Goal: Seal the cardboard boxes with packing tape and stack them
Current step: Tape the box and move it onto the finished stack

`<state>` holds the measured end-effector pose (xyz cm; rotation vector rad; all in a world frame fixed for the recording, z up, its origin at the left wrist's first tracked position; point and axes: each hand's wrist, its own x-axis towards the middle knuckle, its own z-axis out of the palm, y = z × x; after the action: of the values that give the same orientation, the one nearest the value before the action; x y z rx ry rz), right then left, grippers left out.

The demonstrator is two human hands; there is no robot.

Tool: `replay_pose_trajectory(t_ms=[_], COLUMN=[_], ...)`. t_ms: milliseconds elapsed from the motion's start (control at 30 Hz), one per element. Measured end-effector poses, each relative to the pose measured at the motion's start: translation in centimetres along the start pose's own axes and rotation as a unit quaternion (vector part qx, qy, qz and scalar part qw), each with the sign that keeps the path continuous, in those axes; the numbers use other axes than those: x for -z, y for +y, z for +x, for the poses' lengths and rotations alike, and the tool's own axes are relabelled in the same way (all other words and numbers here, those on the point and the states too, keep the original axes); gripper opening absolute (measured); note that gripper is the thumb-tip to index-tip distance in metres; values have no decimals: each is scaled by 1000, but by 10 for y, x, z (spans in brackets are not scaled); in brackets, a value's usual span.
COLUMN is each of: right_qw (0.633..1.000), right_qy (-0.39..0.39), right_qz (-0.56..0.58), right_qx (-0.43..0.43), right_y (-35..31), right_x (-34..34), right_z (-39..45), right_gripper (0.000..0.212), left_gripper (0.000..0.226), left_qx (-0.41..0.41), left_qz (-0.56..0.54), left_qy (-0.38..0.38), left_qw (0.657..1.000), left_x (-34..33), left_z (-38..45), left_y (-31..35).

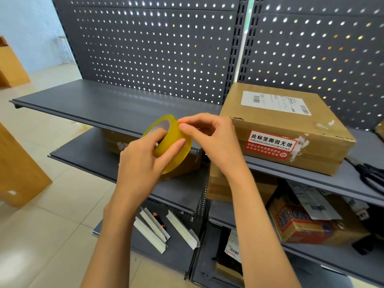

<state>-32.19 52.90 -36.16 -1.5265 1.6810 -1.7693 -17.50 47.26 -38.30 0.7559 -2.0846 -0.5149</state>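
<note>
Left hand (143,163) grips yellowish translucent tape roll (172,142)

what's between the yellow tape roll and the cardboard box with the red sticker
In the head view, only the right hand, pinching at the yellow tape roll; the brown cardboard box sits just beyond it.

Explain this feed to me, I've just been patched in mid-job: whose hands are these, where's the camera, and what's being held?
There is no machine: a person works bare-handed, filmed by one wide camera on their head, looking down. The left hand grips a yellow tape roll, with fingers through its core. The right hand pinches at the roll's edge, apparently hunting the tape's loose end. On the grey shelf beside it sits a cardboard box with a white label and a red sticker. Black scissors lie right of the box.
</note>
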Motion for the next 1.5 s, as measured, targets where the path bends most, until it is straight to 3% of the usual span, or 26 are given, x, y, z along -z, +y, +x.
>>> replay_pose_trajectory(t_ms=[133, 267, 433, 667, 833, 1100, 1300, 1367, 1500], right_qw=[1000, 998, 997, 998, 995, 996, 981, 980, 981], right_qy=[15, -29, -76, -30, 14, 73, 146, 128, 87], right_qz=[-23, -61, -2, -21, -94, -33, -47, -77, -117], right_qx=[-3, 9, -28, -45, 2, 29, 116, 133, 127], right_y=[2, 2, 2, 5, 0, -6, -23, -25, -21], right_x=[-4, -3, 8, 0, -8, -10, -2, 1, 16], right_z=[1, 0, 2, 0, -1, -5, -5, -3, 14], right_gripper=[7, 10, 10, 8, 10, 8, 7, 7, 6], left_gripper=[31, 32, 33, 35, 23, 20, 17, 19, 17], left_qx=[0, 6, -2, 21, 65, 67, 98, 144, 143], left_qz=[-8, -25, -18, -96, -247, -327, -319, -310, -342], left_qy=[-13, -17, -26, -78, -165, -121, -101, -91, -125], left_qw=[1000, 1000, 999, 992, 953, 935, 937, 935, 920], left_x=[-2, -2, 1, 0, 2, -5, -13, -15, -15], left_z=[0, -1, 0, 1, -1, 3, 16, 14, 12], left_y=[0, -2, -5, 3, 15, 30, 40, 37, 45])
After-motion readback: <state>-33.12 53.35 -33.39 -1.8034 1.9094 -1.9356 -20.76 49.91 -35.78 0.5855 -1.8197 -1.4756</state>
